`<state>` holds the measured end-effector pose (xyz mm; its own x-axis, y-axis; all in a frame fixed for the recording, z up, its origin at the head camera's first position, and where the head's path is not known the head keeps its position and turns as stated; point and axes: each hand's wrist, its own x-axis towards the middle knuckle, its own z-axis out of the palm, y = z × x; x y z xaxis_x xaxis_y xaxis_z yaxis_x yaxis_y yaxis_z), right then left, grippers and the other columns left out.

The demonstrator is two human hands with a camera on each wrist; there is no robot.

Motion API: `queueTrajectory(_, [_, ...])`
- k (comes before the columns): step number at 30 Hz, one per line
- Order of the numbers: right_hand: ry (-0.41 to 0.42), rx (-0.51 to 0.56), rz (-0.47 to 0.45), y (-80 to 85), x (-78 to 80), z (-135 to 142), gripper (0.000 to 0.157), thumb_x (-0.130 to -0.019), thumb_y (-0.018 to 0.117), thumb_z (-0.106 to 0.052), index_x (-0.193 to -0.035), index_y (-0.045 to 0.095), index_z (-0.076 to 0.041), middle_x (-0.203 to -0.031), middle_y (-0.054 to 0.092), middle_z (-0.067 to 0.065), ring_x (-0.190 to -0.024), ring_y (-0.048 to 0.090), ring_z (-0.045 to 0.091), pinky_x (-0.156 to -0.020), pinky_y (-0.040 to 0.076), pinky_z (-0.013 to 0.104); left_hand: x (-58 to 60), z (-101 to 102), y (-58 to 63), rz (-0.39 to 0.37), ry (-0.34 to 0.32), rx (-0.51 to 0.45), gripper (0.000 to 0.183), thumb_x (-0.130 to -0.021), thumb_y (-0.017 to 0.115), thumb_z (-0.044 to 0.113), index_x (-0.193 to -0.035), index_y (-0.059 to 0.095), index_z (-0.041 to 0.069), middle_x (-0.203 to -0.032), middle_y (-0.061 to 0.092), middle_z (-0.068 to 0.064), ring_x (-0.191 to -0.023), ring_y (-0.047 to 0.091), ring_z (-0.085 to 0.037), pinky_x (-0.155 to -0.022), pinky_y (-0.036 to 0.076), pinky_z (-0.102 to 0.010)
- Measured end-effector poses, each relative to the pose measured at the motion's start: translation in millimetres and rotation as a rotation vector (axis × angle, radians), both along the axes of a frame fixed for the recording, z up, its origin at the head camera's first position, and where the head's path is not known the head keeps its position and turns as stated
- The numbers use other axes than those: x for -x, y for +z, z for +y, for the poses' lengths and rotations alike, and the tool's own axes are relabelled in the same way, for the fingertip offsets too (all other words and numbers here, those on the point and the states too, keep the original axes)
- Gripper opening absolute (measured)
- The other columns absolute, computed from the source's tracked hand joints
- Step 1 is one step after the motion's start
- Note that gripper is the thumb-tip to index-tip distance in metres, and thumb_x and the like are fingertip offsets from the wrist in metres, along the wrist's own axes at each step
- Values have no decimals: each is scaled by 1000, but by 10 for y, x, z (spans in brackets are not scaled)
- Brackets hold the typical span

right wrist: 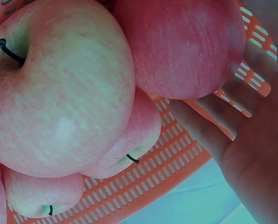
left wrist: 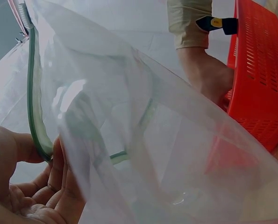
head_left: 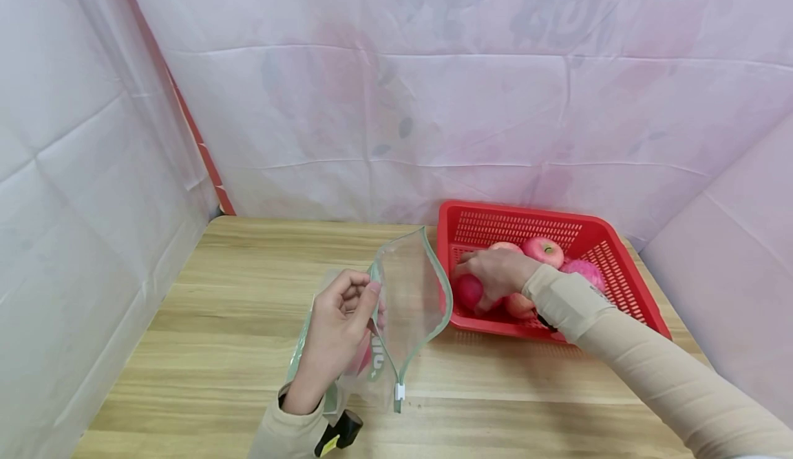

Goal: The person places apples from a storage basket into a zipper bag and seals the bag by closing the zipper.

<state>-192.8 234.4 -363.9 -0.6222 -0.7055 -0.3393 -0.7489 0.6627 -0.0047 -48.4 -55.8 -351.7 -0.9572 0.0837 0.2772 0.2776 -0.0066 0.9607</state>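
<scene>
My left hand (head_left: 341, 325) pinches the green-trimmed edge of a clear zip bag (head_left: 405, 294) between thumb and fingers. Its mouth gapes toward the basket, and a white slider (head_left: 399, 391) sits at the near end of the zip. Something pink shows dimly through the bag's lower part. Inside the red basket (head_left: 632, 273), my right hand (head_left: 502, 272) has its fingers and thumb around a dark red apple (head_left: 469, 290). The right wrist view shows fingers passing behind that apple (right wrist: 181, 46), beside a large paler apple (right wrist: 59, 93).
Several more apples lie in the basket, among them one with its stem up (head_left: 543, 251) and a pink one (head_left: 584, 273). The wooden table (head_left: 235, 321) carries the bag and basket. Pale printed cloth (head_left: 310, 115) encloses the back and both sides.
</scene>
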Motion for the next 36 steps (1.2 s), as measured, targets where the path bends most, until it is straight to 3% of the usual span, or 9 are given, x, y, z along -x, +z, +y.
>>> queueTrajectory(8, [8,-52,-27,-17,1,-26,61,-70,91,-40,-125,68,-29,-123,68,5,-86,69,17,-71,56,37,-1,-2,8,7,2,1,13,-105,56,8,-101,59,-3,-77,65,-18,-60,64,-11,-55,60,-30])
queueTrajectory(30, [30,-1,-39,-12,-21,8,56,-71,90,-28,-123,69,-23,-109,73,-1,-94,67,16,-82,58,34,-7,0,10,12,-11,-13,15,-106,55,10,-101,59,-3,-78,65,-20,-61,64,-12,-55,60,-31])
queueTrajectory(36, [6,7,-74,17,-1,12,56,-72,90,-27,-124,69,-20,-113,73,0,-99,68,18,-86,57,36,-7,0,11,14,-15,-12,14,-106,55,10,-101,58,-3,-77,65,-20,-60,64,-12,-55,60,-31])
